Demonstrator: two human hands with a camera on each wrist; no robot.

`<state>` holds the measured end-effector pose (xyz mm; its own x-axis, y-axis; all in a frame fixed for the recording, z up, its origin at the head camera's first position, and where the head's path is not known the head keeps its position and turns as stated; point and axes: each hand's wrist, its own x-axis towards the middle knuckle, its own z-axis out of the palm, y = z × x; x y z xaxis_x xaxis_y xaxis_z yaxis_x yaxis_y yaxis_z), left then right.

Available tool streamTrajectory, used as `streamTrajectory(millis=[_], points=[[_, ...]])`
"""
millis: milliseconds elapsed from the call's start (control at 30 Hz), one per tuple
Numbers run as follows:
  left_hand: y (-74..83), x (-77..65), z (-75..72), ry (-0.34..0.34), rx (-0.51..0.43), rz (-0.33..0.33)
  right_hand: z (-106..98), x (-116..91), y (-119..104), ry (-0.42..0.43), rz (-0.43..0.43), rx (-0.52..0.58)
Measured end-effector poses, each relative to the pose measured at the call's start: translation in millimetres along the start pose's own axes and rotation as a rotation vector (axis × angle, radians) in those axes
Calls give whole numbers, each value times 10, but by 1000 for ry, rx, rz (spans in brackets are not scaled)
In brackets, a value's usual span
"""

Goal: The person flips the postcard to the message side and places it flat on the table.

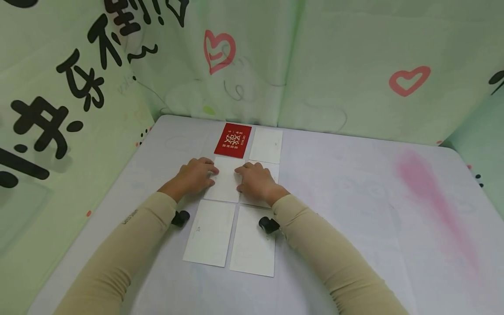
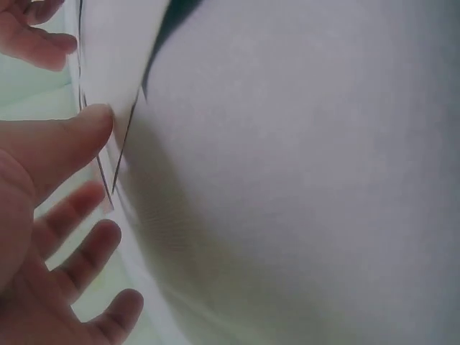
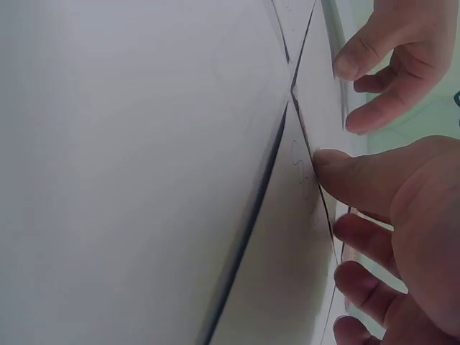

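Observation:
Side by side on the table lie several white paper rectangles and one red one, in two columns. At the middle-left white rectangle (image 1: 223,186), my left hand (image 1: 191,176) rests on the left edge with fingers relaxed and spread. My right hand (image 1: 257,180) touches its right edge and partly covers the middle-right white rectangle (image 1: 271,168). In the left wrist view the left thumb (image 2: 86,133) lies right at a paper edge. The right wrist view shows the right thumb (image 3: 345,172) pressing near a seam between two sheets.
The red rectangle (image 1: 232,141) with printed characters lies at the far left of the group, a white one (image 1: 266,145) beside it. Nearer are two more white rectangles, left (image 1: 208,234) and right (image 1: 252,247). A green curtain (image 1: 338,65) hangs behind the white table (image 1: 354,245).

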<state>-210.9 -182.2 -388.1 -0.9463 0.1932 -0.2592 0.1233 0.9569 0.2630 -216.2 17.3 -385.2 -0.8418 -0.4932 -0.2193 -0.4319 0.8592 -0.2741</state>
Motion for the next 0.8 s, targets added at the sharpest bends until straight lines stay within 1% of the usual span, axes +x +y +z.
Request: streamTrajectory(millis=[367,633,800], points=[[0,27,-43,-8,-26,31,4,1,37,5,24,33],[19,63,-53,-39,-15,0,-2,-15,35,-8,20,38],[21,57,-67,-39,-18,3,-1,-31,23,-17,14,7]])
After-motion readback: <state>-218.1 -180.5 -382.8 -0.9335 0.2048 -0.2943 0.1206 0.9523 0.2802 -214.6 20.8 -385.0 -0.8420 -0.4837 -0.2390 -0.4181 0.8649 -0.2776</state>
